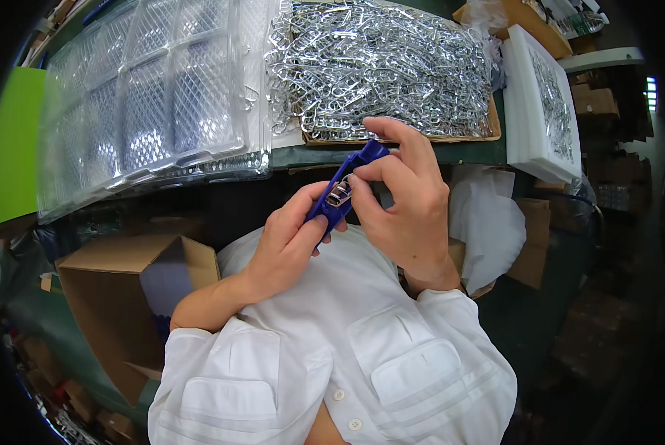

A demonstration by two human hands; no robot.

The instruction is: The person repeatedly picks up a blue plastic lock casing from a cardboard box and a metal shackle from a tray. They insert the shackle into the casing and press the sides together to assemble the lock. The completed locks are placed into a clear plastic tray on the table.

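In front of my chest, my left hand (pixel 284 239) is closed round the lower part of a long blue plastic piece (pixel 368 153), which is tilted up to the right. A bent shiny metal wire clip (pixel 339 194) sits in the middle of the blue piece. My right hand (pixel 405 194) pinches at the wire clip's upper end with thumb and forefinger; its other fingers curve above the blue piece. Just beyond my hands, a shallow cardboard tray (pixel 421 139) holds a heap of similar metal wire clips (pixel 392 67).
Clear plastic compartment trays (pixel 147 104) lie at the far left beside a green panel (pixel 10 148). A white foam box (pixel 529 104) with more metal pieces stands at the right. Open cardboard boxes (pixel 113 297) flank me at the left, and a white plastic bag (pixel 488 226) hangs at the right.
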